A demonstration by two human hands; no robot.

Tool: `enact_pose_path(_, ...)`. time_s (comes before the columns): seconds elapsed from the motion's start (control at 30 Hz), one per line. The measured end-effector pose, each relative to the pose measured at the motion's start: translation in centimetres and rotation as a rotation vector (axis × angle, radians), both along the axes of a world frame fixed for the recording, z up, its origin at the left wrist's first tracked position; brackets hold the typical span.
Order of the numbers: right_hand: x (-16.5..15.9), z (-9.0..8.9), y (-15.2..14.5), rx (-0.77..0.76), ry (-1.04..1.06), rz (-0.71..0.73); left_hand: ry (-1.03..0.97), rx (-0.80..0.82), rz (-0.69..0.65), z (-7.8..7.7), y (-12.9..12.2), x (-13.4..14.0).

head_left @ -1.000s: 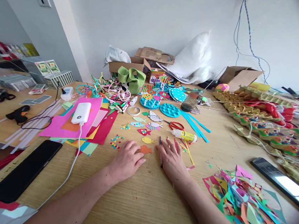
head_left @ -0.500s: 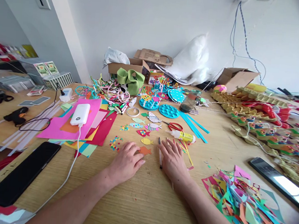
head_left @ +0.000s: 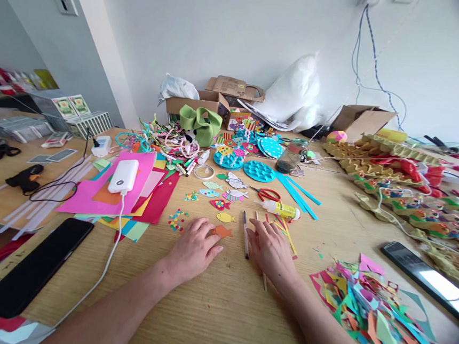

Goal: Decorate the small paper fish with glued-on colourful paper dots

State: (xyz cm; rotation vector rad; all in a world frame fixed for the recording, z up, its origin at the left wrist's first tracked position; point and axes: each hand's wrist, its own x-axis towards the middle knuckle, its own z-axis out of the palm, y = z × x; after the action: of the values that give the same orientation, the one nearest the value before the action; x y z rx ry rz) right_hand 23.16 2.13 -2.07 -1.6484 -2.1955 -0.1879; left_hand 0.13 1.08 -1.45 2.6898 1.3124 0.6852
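Fish of orange paper (head_left: pixel 224 231) lies flat on the bench (head_left: pixel 200 319) in the head view, partly hidden by the fingers of the left hand (head_left: pixel 193 244). That hand is palm down, relaxed and unclenched, its fingers close together; whether they press on the paper I cannot tell. The right hand (head_left: pixel 273 252) is also palm down, with bent fingers and a pale thin stick (head_left: pixel 265 282) running beneath it; I cannot tell whether it grips the stick. A dark pen (head_left: pixel 245 234) lies just beside that hand, on the side towards the fish.

Beyond the orange fish lie a yellow fish (head_left: pixel 226 218), then a red fish (head_left: pixel 217 204) with dots on it. Small coloured paper dots (head_left: pixel 176 221) are scattered near the left hand. A yellow-labelled glue bottle (head_left: pixel 282 209) lies on its side past the right hand, near red-handled scissors (head_left: pixel 270 195). Farther back sits a blue textured disc (head_left: pixel 259 171). Coloured paper scraps (head_left: pixel 370 305) are heaped to the right of the right arm.
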Motion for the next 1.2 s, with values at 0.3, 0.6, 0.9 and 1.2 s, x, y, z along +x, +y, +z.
enact_pose_path(0.3, 0.0, 1.5, -0.3, -0.241, -0.030, -0.302, -0.017, -0.022, 0.002, 0.0, 0.1, 0.0)
enact_pose_path(0.6, 0.3, 0.5, -0.3, -0.300, -0.098, -0.139, -0.015, -0.007, 0.002, -0.3, 0.1, 0.0)
enact_pose_path(0.9, 2.7, 0.9, 1.7, 0.016, 0.038, -0.169, -0.021, -0.017, 0.005, -0.2, 0.1, -0.1)
enact_pose_path(1.2, 6.9, 2.6, 6.3, -0.154, -0.168, -0.289, -0.009, -0.029, 0.009, -0.4, 0.0, 0.1)
